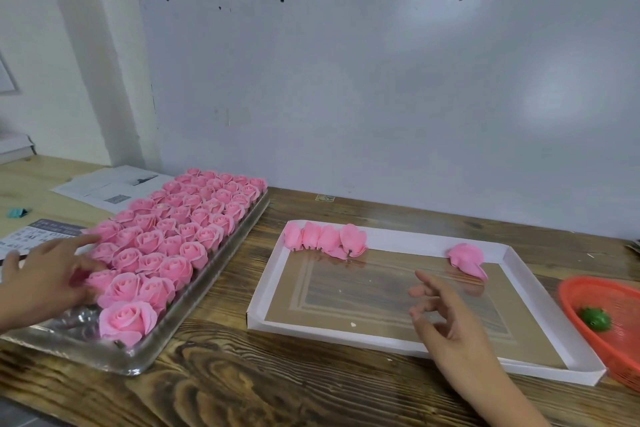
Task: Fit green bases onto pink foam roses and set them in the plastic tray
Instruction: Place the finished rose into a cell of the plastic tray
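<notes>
Head view: on a dark wood-grain table [311, 388] below a pale wall, the rose-filled plastic tray [194, 291] sits at nine o'clock, left hand [45, 282] resting fingers on roses, right hand [446, 319] loose, empty.

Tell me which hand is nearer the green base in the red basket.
Right. The right hand hovers over the white box, left of the green base. The left hand is far off at the rose tray.
</notes>
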